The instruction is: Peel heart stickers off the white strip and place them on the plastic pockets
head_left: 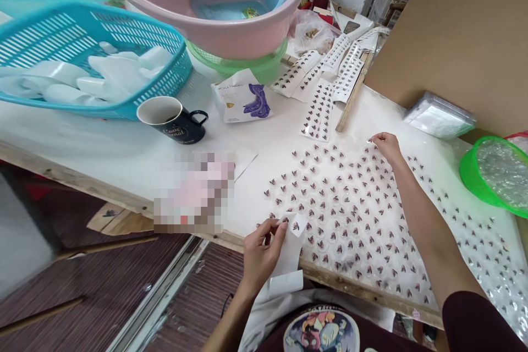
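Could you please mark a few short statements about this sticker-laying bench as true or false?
1. The left hand holds a white backing strip at the near table edge. True.
2. The right hand rests inside the green bowl. False: it reaches to the far edge of the rows of small discs, apart from the bowl.
3. The dark mug stands upright in front of the blue basket. True.
4. The pink basin sits on the floor. False: it is stacked on a green basin on the table.
5. The sticker sheets lie beside a wooden stick. True.
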Demonstrator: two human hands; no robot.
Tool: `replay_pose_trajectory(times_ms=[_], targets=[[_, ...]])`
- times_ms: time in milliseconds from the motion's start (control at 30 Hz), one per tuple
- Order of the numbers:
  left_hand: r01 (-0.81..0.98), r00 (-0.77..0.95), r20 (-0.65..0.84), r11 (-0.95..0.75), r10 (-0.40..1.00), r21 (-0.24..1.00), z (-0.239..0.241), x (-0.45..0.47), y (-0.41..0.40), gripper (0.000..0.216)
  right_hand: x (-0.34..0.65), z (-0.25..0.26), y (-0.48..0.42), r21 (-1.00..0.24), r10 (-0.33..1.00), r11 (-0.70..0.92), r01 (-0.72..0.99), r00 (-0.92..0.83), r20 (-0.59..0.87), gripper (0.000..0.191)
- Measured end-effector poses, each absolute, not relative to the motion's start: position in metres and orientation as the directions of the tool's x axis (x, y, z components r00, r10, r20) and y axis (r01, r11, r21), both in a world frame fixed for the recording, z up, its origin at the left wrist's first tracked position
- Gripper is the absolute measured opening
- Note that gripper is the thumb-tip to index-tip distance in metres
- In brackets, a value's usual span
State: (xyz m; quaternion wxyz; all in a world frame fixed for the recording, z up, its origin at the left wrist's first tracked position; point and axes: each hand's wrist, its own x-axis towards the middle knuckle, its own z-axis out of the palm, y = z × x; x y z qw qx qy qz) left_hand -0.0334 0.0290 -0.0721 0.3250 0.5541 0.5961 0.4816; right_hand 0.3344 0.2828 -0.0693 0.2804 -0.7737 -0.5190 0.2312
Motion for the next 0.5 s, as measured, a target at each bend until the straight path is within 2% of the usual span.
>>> replay_pose_trajectory(times_ms=[500], targets=[[0.343,-0.172,0.095,-0.031,0.981,0.939,-0.068,-0.033,0.029,0.022,0.317,-0.068,0.282,-0.481,0.930,-0.341,0.807,0.363,-0.051,0.002]])
